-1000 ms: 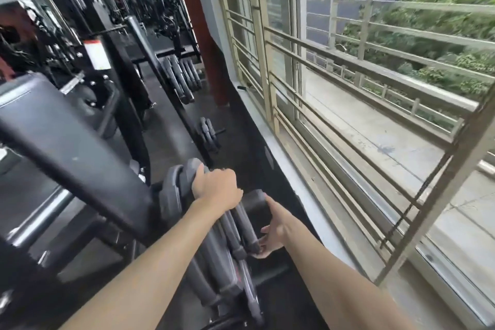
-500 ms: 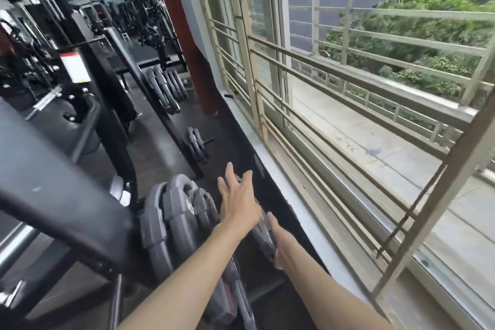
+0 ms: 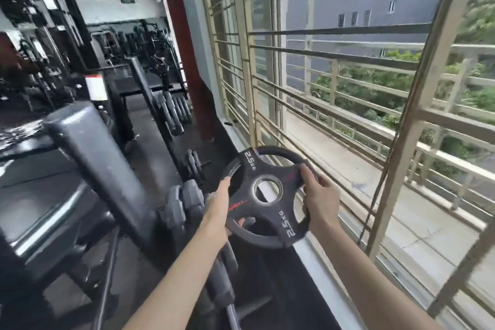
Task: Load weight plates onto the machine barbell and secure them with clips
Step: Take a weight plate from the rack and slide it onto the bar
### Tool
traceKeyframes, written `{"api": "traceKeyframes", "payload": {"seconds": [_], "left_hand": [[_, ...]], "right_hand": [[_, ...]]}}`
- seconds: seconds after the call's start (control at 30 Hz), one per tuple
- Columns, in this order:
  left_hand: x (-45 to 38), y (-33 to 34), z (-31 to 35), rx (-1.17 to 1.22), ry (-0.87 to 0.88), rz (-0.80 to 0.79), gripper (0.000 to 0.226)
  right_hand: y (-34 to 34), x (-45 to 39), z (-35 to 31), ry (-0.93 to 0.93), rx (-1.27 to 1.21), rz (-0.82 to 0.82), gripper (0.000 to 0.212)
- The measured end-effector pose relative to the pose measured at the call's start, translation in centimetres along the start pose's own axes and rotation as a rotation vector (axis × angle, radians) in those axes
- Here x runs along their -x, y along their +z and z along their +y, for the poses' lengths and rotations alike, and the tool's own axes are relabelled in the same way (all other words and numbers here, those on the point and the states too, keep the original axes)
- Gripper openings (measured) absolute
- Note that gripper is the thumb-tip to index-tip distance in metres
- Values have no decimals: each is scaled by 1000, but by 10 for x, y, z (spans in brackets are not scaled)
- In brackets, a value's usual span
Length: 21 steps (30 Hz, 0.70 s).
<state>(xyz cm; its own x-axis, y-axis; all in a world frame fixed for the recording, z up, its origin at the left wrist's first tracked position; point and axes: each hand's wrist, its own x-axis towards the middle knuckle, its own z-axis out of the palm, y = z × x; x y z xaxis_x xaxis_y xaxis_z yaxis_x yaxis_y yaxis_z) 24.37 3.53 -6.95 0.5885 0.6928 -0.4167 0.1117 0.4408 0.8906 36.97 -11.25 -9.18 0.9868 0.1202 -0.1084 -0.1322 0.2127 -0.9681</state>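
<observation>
Holding a black plate (image 3: pixel 267 197) up in the air with both hands, face toward the camera, marked 2.5 KG twice, steel-ringed hole in the middle. Left hand (image 3: pixel 218 211) grips the plate's left rim, fingers curled round behind it; fingertips show through a lower cut-out. Right hand (image 3: pixel 317 197) grips the right rim, thumb on the near face, fingers wrapped behind. Plate is tilted slightly, clear of everything below. Under and left of it, grey plates (image 3: pixel 184 202) sit stacked on a rack. Black padded arm (image 3: pixel 99 166) slants across at left. More plates (image 3: pixel 174 111) stand stored farther back. Barred window (image 3: pixel 348 88) runs along the right, sill (image 3: pixel 318 262) just below the plate.
</observation>
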Motion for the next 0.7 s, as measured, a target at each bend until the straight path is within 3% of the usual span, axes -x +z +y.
{"api": "traceKeyframes", "payload": {"seconds": [0.1,0.2,0.27,0.4,0.53,0.7], "left_hand": [[36,-38,2,136,32,-15,69],[87,-81,9,250,68,-47,89],[130,-122,10,333,72,-32,102],[224,-204,3,391,143,29,102],[328,-275,-2,373,262,185,60],[430,-362,-20,357,293,351,58]], "right_hand": [[8,56,-39,-162,-9,-162,32],[17,119,-65,-280,-12,-253,45],[21,178,-79,-358,1,-333,39],[18,300,-92,-468,-38,-431,21],[15,405,-89,-447,-114,-531,26],[20,510,-82,-430,-118,-669,30]]}}
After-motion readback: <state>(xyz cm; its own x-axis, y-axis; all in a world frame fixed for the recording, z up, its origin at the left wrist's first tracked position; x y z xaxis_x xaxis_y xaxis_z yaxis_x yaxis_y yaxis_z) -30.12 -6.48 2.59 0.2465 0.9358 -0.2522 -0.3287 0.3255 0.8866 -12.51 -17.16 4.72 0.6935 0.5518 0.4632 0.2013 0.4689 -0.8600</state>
